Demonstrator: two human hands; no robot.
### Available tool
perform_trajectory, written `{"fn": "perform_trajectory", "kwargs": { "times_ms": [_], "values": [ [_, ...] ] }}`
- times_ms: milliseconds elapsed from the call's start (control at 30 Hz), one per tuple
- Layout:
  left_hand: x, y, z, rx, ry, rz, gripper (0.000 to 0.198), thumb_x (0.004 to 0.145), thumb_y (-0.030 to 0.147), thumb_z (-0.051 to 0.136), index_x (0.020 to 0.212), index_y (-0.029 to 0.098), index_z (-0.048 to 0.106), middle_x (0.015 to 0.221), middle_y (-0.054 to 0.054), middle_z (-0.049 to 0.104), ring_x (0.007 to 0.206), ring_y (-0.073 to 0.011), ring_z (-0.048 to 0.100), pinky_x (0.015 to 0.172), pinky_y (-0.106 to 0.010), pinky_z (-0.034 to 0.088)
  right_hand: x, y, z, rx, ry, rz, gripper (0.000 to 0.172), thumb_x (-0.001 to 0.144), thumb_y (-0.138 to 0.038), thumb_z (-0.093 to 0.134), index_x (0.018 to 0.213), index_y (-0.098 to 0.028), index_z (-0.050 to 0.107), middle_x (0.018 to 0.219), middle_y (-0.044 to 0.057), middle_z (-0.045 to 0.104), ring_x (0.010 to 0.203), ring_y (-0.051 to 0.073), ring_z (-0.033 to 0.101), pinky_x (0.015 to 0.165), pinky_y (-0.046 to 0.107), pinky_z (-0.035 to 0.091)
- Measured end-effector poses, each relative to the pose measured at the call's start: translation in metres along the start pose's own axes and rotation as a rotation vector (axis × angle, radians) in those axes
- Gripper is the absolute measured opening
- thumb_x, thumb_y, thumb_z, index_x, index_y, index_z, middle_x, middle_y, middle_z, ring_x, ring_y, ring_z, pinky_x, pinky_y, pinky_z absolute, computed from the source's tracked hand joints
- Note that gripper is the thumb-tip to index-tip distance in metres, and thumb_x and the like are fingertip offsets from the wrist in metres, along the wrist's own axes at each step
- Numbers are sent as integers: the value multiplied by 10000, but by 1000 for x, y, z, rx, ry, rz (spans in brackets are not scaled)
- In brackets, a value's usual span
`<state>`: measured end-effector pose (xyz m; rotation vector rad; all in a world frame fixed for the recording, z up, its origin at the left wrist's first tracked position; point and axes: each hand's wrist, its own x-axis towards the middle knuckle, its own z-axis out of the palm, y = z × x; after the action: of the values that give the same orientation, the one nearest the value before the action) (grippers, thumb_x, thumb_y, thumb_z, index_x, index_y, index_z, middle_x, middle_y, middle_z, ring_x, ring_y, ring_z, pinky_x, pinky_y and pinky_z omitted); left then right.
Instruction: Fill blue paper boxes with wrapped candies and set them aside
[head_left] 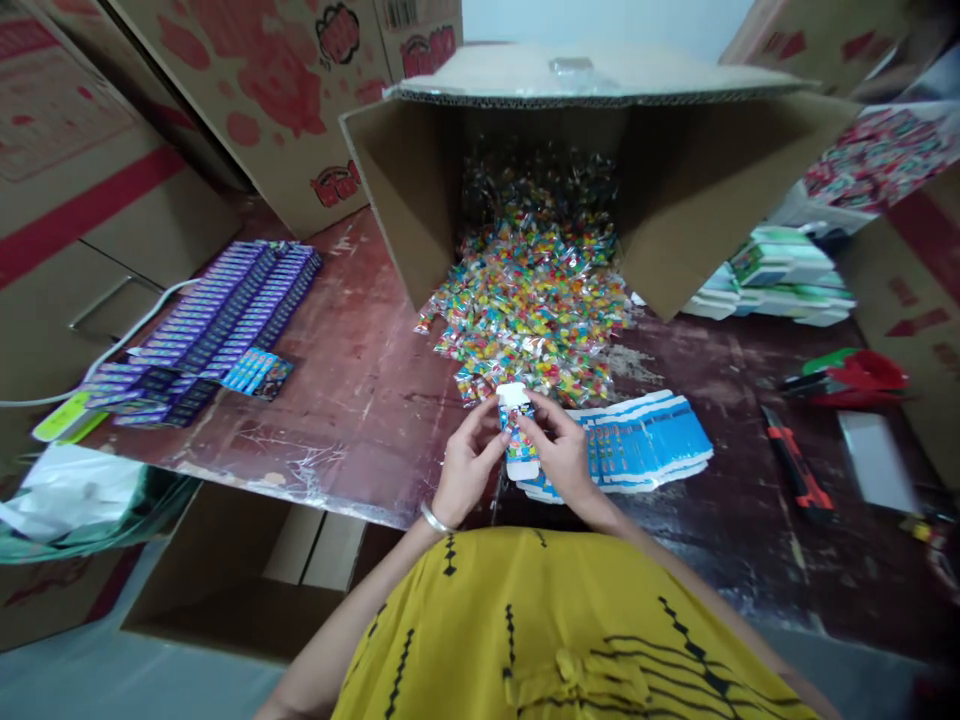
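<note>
Between my two hands is a small printed candy box (516,432), held upright, its white flaps standing out at top and bottom. My left hand (470,462) grips its left side, thumb on the front. From the right, my right hand (559,450) pinches it with the thumb pressed on the printed face. Just beyond lies a big heap of small clear packets of colourful candy (536,310), spilling from a tipped cardboard carton (675,190). Beside and partly under my right hand, flat blue box blanks (652,440) are fanned out on the table.
Purple boxes (217,310) stand in rows at the left, with a few blue boxes (259,373) beside them. A box cutter (799,465) and a red item (870,375) lie at the right. Below the table's front edge an open carton (240,570) sits on the left.
</note>
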<state>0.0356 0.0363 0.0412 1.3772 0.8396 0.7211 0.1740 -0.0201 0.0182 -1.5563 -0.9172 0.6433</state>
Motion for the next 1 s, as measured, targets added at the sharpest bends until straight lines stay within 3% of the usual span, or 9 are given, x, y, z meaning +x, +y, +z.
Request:
{"fn": "perform_trajectory", "kwargs": {
  "times_ms": [133, 300, 400, 533, 600, 767, 1000],
  "values": [
    [-2, 0, -8, -90, -95, -51, 447, 820, 280, 671, 1247, 214, 557, 1057, -59, 647, 936, -168, 609, 837, -289, 501, -6, 2, 2, -5, -52, 25, 341, 841, -419, 610, 1118, -231, 672, 774, 9, 635, 653, 167, 541, 626, 282, 458],
    [-2, -12, -10, -261, -139, -169, 424, 777, 303, 713, 1165, 224, 563, 1064, -59, 650, 885, -180, 634, 673, -268, 547, -1, 6, 2, -6, -93, -38, 259, 899, -411, 527, 929, -193, 664, 862, 36, 682, 777, 191, 609, 712, 290, 478],
    [-5, -21, -9, -302, -122, -211, 417, 762, 326, 724, 1131, 204, 573, 1092, -78, 655, 862, -186, 648, 636, -265, 555, 1, 10, -1, -63, -131, -72, 232, 912, -388, 514, 871, -196, 638, 822, 26, 664, 763, 186, 607, 703, 286, 473],
    [-11, -27, -6, -322, -68, -211, 429, 733, 334, 749, 1090, 198, 554, 1065, -70, 657, 856, -191, 652, 594, -254, 556, -3, 14, -4, -68, -160, -135, 154, 900, -321, 537, 857, -205, 630, 1011, 47, 668, 944, 203, 619, 848, 313, 465],
    [-14, -26, -4, -329, -39, -200, 454, 710, 324, 768, 1073, 211, 518, 1046, -54, 652, 827, -185, 655, 553, -243, 549, -7, 14, -3, -36, -144, -120, 119, 891, -304, 544, 898, -212, 619, 1052, 52, 660, 976, 206, 618, 851, 317, 474],
    [-17, -23, -1, -337, 25, -205, 502, 711, 296, 762, 1097, 228, 449, 1052, -50, 647, 839, -190, 654, 520, -232, 541, -9, 9, -1, 53, -129, -56, 185, 887, -303, 554, 1051, -222, 583, 938, 34, 666, 884, 188, 631, 810, 312, 491],
    [-18, -21, -5, -200, 27, -187, 483, 707, 266, 757, 1088, 198, 469, 1021, -56, 647, 804, -163, 648, 583, -225, 527, 7, 9, -6, 101, -315, -11, 178, 819, -360, 653, 759, -197, 618, 794, 11, 643, 761, 163, 591, 732, 283, 469]
  ]
}}
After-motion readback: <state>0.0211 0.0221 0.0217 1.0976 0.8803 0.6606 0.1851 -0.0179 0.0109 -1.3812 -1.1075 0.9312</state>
